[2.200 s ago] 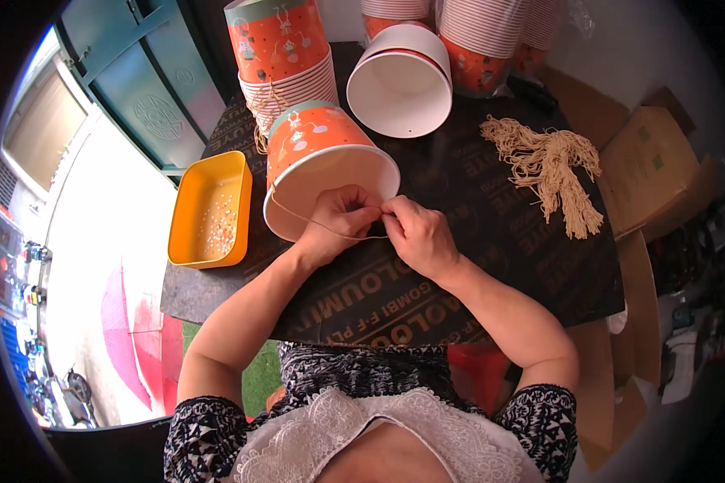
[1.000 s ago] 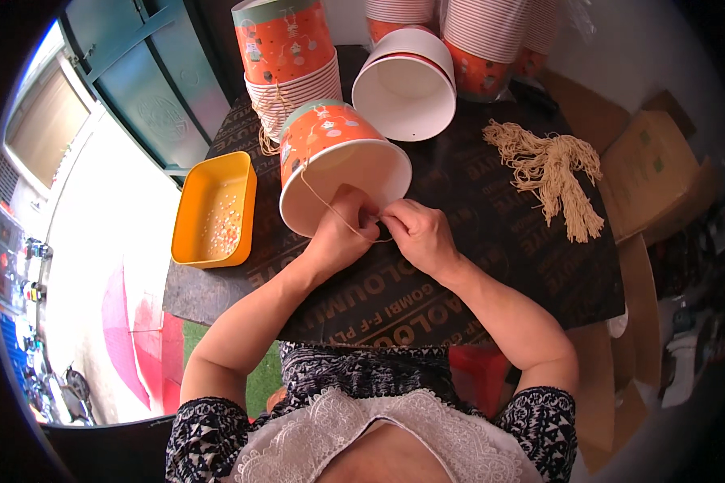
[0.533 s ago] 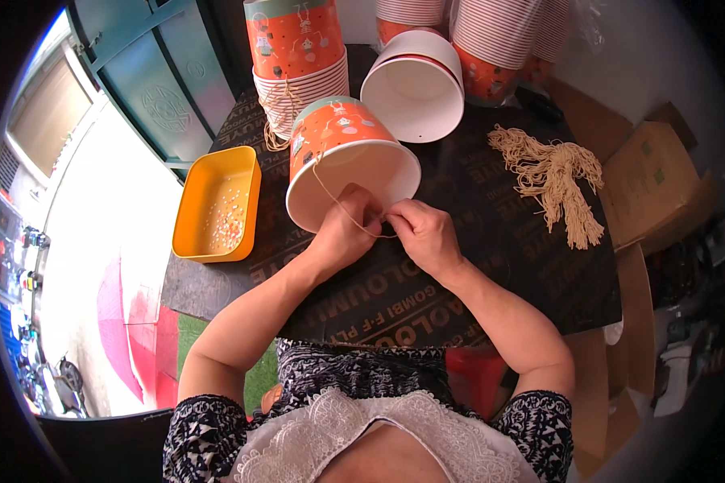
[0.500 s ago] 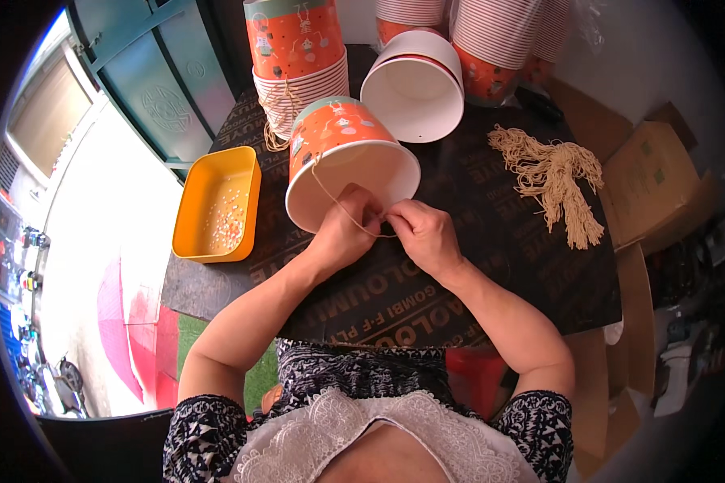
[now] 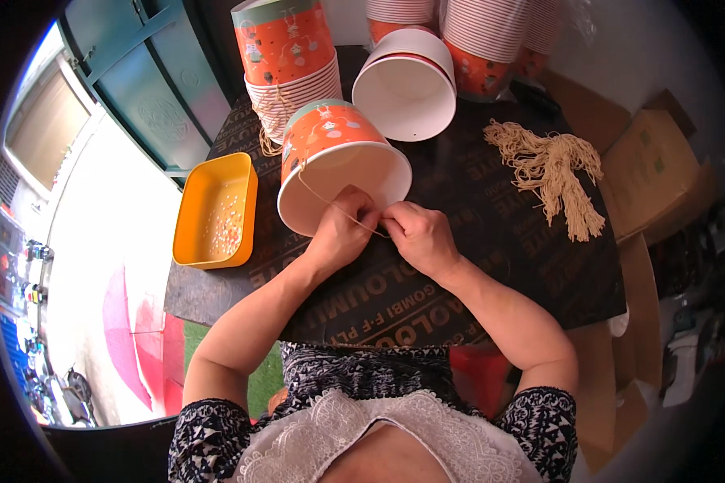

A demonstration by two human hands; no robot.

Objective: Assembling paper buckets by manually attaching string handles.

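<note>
An orange paper bucket point(image 5: 324, 135) with a pale green base band lies tilted on the table, its white mouth turned toward me. A thin beige cord point(image 5: 325, 201) runs from the bucket's side across the mouth to my fingers. My left hand point(image 5: 345, 229) is at the lower rim, its fingertips partly inside the mouth and closed in a pinch. Right beside it, my right hand point(image 5: 420, 236) pinches at the rim, where the cord reaches. The fingertips of both hands nearly meet, and what exactly lies between them is hidden.
A yellow tray point(image 5: 187, 213) holding small pale and orange beads stands left. Behind are a bucket stack with cords point(image 5: 286, 48), white-mouthed nested buckets point(image 5: 403, 97) and wrapped stacks point(image 5: 483, 32). A beige cord bundle point(image 5: 560, 173) lies right, near cardboard boxes point(image 5: 652, 173).
The whole view has shifted slightly, with the bucket a little farther left in it. Both hands keep their pinch at the rim; the fingers have moved only slightly.
</note>
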